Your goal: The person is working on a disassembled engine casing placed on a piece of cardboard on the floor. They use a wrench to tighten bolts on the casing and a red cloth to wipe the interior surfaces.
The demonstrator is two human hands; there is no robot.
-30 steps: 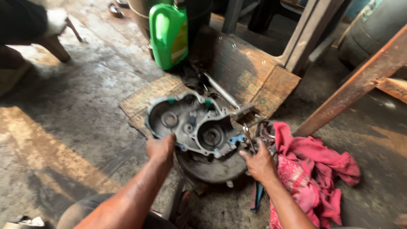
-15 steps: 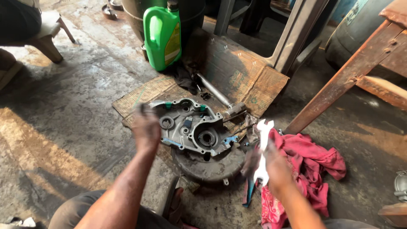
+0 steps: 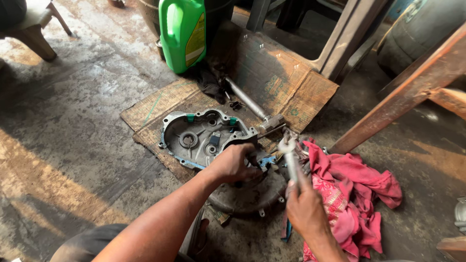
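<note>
Left hand [image 3: 233,165] shifted onto ribbed aluminium casing [image 3: 204,138]; right hand [image 3: 306,208] grips steel wrench [image 3: 291,162].

Left hand [image 3: 233,165] hides engine casing's [image 3: 194,138] right end.

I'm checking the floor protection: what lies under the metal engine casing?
The engine casing sits on flattened cardboard over the concrete floor. A dark round part shows under its near end; the left hand hides that overlap.

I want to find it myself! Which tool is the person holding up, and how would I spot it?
Start at the crumpled pink cloth on the floor. Just left of it, the right hand grips a slim silver wrench that points up toward the cardboard. Unlike the wide grey engine cover under the left hand, it is thin, bright and lifted off the ground.
</note>
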